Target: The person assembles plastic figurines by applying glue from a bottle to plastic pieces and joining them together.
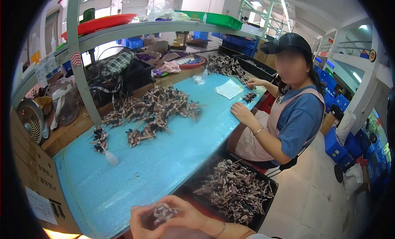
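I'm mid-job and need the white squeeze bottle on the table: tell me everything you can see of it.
The squeeze bottle is small, whitish and slightly translucent, and looks like soft plastic. It has a rounded body and a slim, pale nozzle pointing toward the picture's upper left. It rests on the blue tabletop, just beside a small cluster of dark and pale pieces; whether the nozzle tip touches them is unclear. It seems to lie tilted or on its side. Nothing holds it. Its fill level can't be made out.

Pale flr (296, 202), ceiling lts (357, 77) (lit)
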The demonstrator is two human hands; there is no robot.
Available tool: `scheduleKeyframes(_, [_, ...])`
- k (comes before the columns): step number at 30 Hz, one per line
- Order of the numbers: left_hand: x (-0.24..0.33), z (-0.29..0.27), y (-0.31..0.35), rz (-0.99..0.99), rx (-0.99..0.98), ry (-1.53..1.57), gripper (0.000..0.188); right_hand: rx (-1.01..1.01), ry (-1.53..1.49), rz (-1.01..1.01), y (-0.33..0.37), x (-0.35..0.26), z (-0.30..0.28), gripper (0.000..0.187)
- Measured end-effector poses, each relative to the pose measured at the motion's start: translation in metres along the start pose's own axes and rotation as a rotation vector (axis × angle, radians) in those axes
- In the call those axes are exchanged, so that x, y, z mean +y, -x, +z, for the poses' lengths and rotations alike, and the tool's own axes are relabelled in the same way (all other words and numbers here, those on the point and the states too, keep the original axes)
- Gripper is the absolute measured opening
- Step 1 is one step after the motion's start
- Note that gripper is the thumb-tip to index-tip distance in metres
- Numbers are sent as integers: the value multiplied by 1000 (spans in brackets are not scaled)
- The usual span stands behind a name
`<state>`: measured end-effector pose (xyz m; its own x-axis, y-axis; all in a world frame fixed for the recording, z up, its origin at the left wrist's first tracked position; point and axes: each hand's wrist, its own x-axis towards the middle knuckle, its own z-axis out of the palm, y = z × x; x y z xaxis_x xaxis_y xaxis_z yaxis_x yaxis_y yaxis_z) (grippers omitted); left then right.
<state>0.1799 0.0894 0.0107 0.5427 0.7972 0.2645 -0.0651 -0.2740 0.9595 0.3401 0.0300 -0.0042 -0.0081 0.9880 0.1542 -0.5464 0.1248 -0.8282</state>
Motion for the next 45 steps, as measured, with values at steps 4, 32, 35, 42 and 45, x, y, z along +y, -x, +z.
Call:
scheduleKeyframes(4, [-18, -8, 18, 15, -9, 115, 58, -10, -11, -6, 3, 13, 10, 56])
scheduleKeyframes(32, [-53, -77, 22, 290, 620, -287, 51, -223, 994, -719, -110, -100, 85, 30])
scheduleKeyframes(35, [-40, -64, 20, 164, 685, -196, 52, -241, 1045, -799, -119, -95, 93, 31])
scheduleKeyframes(42, [-34, -59, 20, 274, 590, -280, 51, -371, 700, -388, -61, -26, 47, 19])
scheduleKeyframes(45, [-23, -53, 13, 316, 554, -316, 40, -387, 761, -289, -40, -9, 16, 19])
